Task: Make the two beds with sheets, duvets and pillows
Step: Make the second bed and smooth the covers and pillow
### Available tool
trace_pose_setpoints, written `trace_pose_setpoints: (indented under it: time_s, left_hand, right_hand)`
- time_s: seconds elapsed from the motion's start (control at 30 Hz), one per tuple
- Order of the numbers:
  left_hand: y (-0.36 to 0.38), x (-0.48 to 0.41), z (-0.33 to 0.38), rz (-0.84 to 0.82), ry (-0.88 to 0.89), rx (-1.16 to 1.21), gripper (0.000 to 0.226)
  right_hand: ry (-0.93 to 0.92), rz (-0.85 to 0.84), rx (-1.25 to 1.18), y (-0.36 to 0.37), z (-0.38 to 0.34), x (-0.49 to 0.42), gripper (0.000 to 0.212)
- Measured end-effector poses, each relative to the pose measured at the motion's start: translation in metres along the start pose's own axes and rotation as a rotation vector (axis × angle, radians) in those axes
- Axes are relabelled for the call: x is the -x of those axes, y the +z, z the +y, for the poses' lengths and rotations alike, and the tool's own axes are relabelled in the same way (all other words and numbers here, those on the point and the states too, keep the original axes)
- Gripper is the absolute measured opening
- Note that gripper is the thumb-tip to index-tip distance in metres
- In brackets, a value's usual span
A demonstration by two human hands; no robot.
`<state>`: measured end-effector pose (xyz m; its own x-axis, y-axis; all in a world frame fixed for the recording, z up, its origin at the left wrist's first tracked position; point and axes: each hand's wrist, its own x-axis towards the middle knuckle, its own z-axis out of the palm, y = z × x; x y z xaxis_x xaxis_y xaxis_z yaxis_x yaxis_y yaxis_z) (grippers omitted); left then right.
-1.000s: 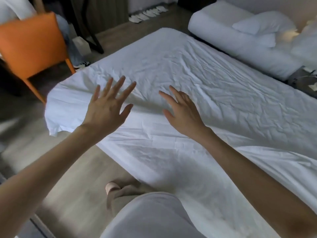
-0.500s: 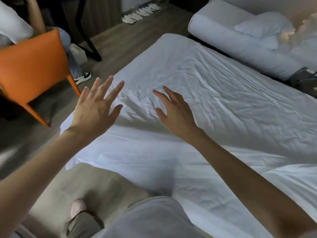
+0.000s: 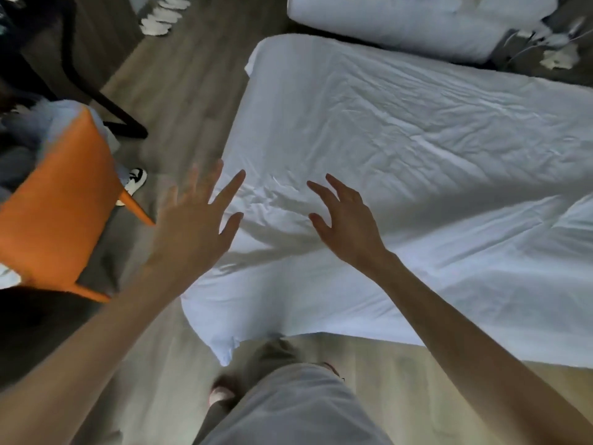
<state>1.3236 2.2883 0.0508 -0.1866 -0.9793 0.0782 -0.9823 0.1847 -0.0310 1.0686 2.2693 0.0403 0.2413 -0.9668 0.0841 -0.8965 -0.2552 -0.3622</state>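
A wrinkled white sheet [image 3: 401,130] covers the near bed, and its loose corner [image 3: 221,348] hangs off the mattress toward the floor. My left hand [image 3: 192,232] hovers above the bed's left edge, fingers spread and holding nothing. My right hand [image 3: 346,220] is over the sheet near that same end, fingers apart and slightly bent, also empty. Whether either hand touches the sheet is unclear. The second bed [image 3: 401,24] with white bedding lies beyond, at the top.
An orange chair [image 3: 57,213] stands close to the bed's left side with clothing on it. A black stand leg [image 3: 106,104] and a person's sneaker [image 3: 136,179] are on the wooden floor. White slippers [image 3: 163,17] lie farther off.
My view has swung around toward the foot end of the bed and tilted down. Both hands stay open above the sheet, now nearer the bed's left edge and corner.
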Motion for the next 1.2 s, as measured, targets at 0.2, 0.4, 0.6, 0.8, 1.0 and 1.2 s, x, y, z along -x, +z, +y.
trace_pose_setpoints:
  time_s: [0.2,0.4,0.6,0.8,1.0,1.2]
  left_hand:
    - [0.008,-0.039,-0.044,0.011,0.115,0.128,0.061]
    - [0.023,-0.098,-0.07,-0.044,0.224,0.146,0.059]
    - [0.036,-0.156,-0.067,-0.131,0.391,0.165,0.059]
    - [0.063,-0.204,-0.031,-0.18,0.669,0.218,0.062]
    - [0.088,-0.233,-0.002,-0.18,1.021,0.27,0.064]
    - [0.095,-0.251,0.021,-0.18,1.374,0.276,0.062]
  right_hand:
    - [0.16,0.014,-0.002,0.021,-0.021,-0.004,0.058]
    - [0.306,0.036,-0.026,0.048,-0.019,-0.03,0.06]
    - [0.49,0.09,-0.038,0.063,-0.014,-0.046,0.06]
    - [0.838,0.098,-0.072,0.084,-0.006,-0.021,0.06]
    - [1.222,0.159,-0.139,0.107,-0.032,-0.003,0.061]
    - [1.508,0.236,-0.142,0.114,-0.099,0.002,0.059]
